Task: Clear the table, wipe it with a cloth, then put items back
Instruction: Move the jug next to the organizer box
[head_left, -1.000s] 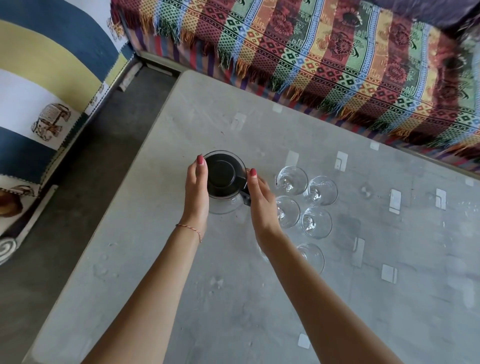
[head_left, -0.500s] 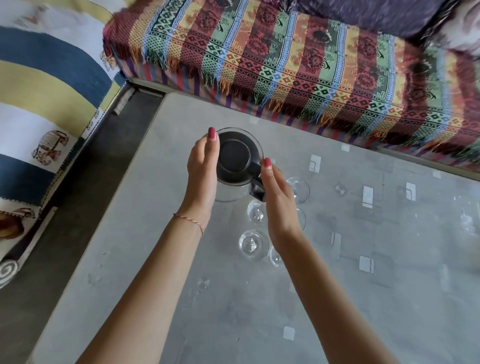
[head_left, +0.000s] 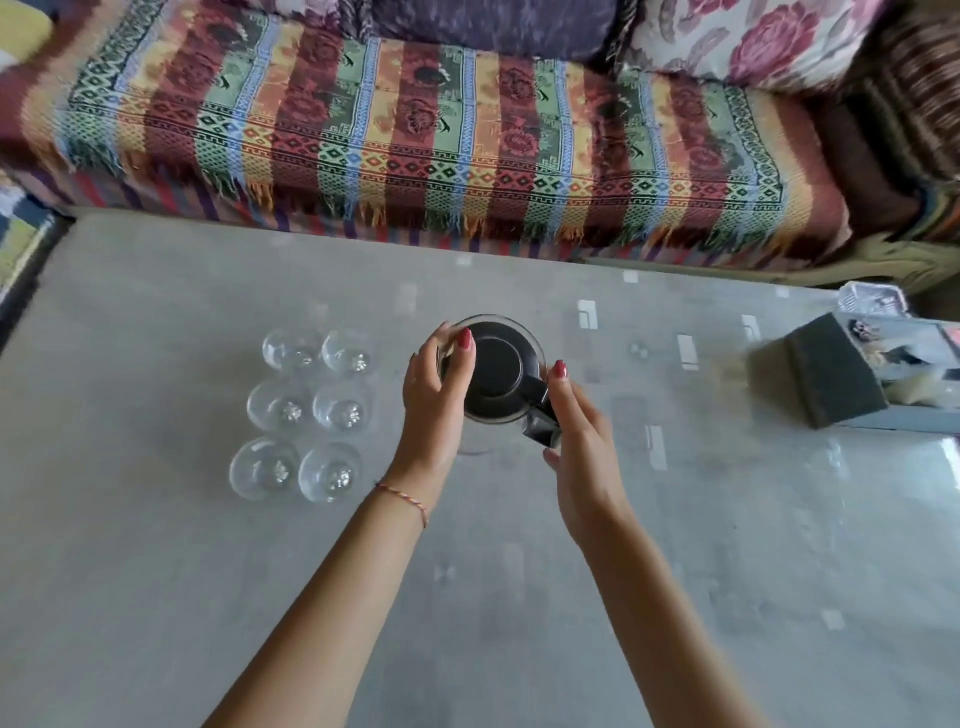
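A person is looking down at a grey table (head_left: 156, 597) with both bare arms reaching forward over it. Between the two hands is a clear glass jug (head_left: 493, 371) with a round black lid, seen from above, sitting over the middle of the table; whether it is resting on the surface or is lifted just off it is not clear. The left hand (head_left: 434, 410) is cupping the jug's left side, its fingers curling around the glass rim and the thumb lying along the lid's edge. The right hand (head_left: 579, 447) is gripping the jug's black handle (head_left: 540, 428), which is sticking out toward the near right, with the thumb pointing up along it and the other fingers wrapping underneath. A thin braided bracelet (head_left: 402, 500) is circling the left wrist. To the left of the jug, well apart from it, six small clear glasses (head_left: 311, 410) are standing upright in three rows of two. At the far right edge of the table a dark box (head_left: 826, 374) is lying tilted, partly cut off and blurred. Beyond the table's far edge a sofa is running across, draped in a striped, fringed woven blanket (head_left: 415, 135), with a floral cushion (head_left: 753, 36) at the far right.
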